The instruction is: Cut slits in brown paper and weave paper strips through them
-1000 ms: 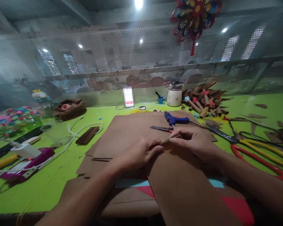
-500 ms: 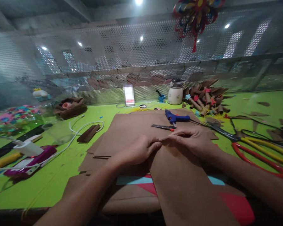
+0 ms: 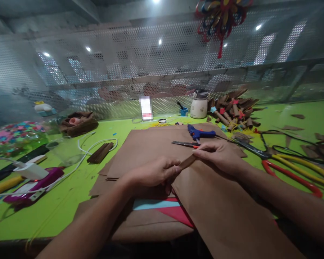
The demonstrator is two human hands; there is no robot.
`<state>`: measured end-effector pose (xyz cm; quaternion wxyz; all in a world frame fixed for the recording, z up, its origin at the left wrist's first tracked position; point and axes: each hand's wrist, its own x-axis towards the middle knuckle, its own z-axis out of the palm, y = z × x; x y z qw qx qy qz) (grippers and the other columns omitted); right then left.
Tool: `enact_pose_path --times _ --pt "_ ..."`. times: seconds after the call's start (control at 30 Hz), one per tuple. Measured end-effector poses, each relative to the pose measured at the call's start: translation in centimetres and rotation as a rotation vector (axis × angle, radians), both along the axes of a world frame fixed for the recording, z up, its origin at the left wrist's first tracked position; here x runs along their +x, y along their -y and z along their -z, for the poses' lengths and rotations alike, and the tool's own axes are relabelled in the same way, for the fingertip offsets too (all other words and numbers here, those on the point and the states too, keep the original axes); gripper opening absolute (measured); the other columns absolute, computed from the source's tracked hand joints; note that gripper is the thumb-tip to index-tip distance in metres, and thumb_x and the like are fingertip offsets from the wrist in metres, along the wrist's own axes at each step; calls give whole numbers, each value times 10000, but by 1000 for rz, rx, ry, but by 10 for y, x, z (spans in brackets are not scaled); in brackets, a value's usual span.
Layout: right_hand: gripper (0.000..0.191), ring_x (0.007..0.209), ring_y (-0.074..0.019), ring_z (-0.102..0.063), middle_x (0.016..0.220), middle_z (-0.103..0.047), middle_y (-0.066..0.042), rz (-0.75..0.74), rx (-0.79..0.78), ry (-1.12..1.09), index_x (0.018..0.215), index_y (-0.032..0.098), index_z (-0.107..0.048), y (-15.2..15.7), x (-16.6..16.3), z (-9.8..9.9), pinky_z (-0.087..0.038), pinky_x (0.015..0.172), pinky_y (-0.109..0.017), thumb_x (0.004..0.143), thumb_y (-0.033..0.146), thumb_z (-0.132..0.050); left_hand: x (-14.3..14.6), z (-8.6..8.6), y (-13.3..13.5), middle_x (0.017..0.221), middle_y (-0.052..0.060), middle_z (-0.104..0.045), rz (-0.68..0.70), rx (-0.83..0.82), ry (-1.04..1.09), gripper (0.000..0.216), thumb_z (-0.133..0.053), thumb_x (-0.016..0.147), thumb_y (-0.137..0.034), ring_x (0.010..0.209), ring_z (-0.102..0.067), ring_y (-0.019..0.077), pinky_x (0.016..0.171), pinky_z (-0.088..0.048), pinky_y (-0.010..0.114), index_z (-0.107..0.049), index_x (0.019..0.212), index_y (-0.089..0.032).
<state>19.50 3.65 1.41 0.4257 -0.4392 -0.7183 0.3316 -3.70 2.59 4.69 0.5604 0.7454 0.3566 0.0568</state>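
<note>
A long sheet of brown kraft paper (image 3: pixel 221 201) slopes from my hands down toward the lower right. Its far end has a narrow folded edge. My left hand (image 3: pixel 162 172) pinches the left end of that fold between thumb and fingers. At the other end, my right hand (image 3: pixel 218 154) grips the same fold, fingers closed. Beneath lies a stack of brown paper sheets (image 3: pixel 145 144) on the green table. A blue glue gun (image 3: pixel 201 133) and a dark-bladed cutter (image 3: pixel 185 144) rest on the stack just beyond my right hand. Light-blue and red paper (image 3: pixel 156 204) shows under my left wrist.
Large scissors with red and yellow handles (image 3: pixel 294 169) lie at right. A purple power strip (image 3: pixel 43 185) with a white charger and cable sits at left. Behind stand a white bottle (image 3: pixel 199 106), a phone (image 3: pixel 146 108) and a pile of rolled brown paper pieces (image 3: pixel 232 111).
My hands have drawn slightly apart along the folded edge, exposing more of it. The paper's near end has swung to the right. The view has shifted a little.
</note>
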Motion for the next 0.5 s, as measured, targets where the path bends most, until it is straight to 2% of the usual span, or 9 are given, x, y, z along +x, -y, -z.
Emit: enact_pose_path --times 0.2,0.5 --pt "320 632 -125 -494 658 -598 -9 0 -5 36 701 155 -692 -4 3 -3 -359 589 -249 763 463 -634 -1 1 -3 640 -20 -577 44 -49 -14 335 -378 917 -506 499 -523 98 486 -400 215 -456 928 -181" --pt "391 538 -98 -407 576 -505 13 58 -55 34 618 151 -618 3 0 -21 -305 508 -233 711 531 -637 -4 -3 -7 583 -30 -575 5 72 -127 382 -353 910 -536 484 -496 93 493 -396 207 -437 787 -185"
